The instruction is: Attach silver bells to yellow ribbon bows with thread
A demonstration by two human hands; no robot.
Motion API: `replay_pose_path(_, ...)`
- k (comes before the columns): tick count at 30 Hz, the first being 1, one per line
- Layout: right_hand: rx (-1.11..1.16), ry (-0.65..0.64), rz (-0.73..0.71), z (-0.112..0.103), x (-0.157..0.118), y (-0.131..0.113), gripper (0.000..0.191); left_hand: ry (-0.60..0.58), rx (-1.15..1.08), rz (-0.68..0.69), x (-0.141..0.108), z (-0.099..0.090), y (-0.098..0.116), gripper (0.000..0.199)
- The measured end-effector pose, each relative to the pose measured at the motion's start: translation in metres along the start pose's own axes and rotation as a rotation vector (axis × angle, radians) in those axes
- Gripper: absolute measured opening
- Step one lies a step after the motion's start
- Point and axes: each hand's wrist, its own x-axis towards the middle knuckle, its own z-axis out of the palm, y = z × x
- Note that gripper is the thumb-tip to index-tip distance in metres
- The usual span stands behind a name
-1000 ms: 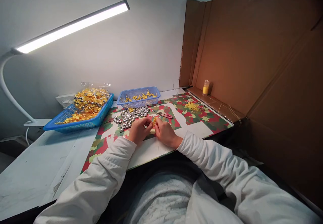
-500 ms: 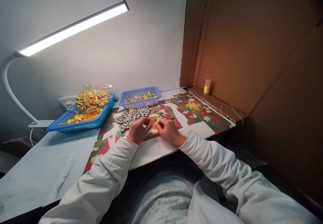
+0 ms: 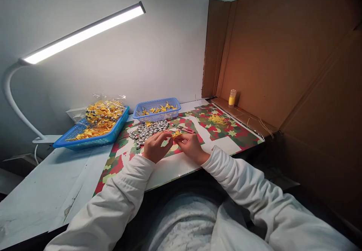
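Over the camouflage-patterned sheet (image 3: 113,168), my left hand (image 3: 157,145) and my right hand (image 3: 190,146) meet at a small yellow ribbon piece (image 3: 177,133). The fingers of both hands are pinched together on it. Just beyond my left hand lies a pile of shiny silver bells (image 3: 151,129), with another yellow piece (image 3: 148,124) at its far edge. A small pink-handled tool (image 3: 186,129) rests on the sheet behind my right hand.
A blue basket (image 3: 113,136) heaped with yellow pieces stands at the left, a smaller blue basket (image 3: 157,114) at the back. Yellow threads (image 3: 217,119) lie right. A small bottle (image 3: 232,98) stands by the cardboard wall (image 3: 268,55). A lamp (image 3: 85,32) hangs upper left.
The yellow piece has turned and sits slightly further right, flatter between the fingers. My left fingertips have shifted right, closer to my right hand.
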Motion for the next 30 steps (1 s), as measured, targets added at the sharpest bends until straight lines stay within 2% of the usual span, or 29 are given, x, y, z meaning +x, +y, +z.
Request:
replay_pose_path(4,0.030,0.033,-0.009,-0.0005,-0.0002,-0.0007,0.009,0.072,-0.190,-0.131,-0.0025,0.0013,0.0008,0.033)
replay_pose_path(6,0.025,0.035,-0.017,-0.0004,-0.0003,-0.0007,0.011,0.052,-0.286,-0.218,-0.0020,0.0012,0.0014,0.041)
replay_pose_path(11,0.007,0.028,-0.038,-0.0008,0.0003,-0.0014,0.012,-0.131,-0.401,-0.381,0.0023,-0.0004,0.0017,0.027)
replay_pose_path(19,-0.024,-0.003,-0.059,-0.0007,-0.0004,0.0002,0.010,-0.124,-0.411,-0.370,0.0032,0.0018,0.0028,0.013)
replay_pose_path(30,-0.053,-0.010,-0.058,-0.0011,0.0001,-0.0017,0.009,-0.078,-0.404,-0.315,0.0068,-0.0008,0.0042,0.011)
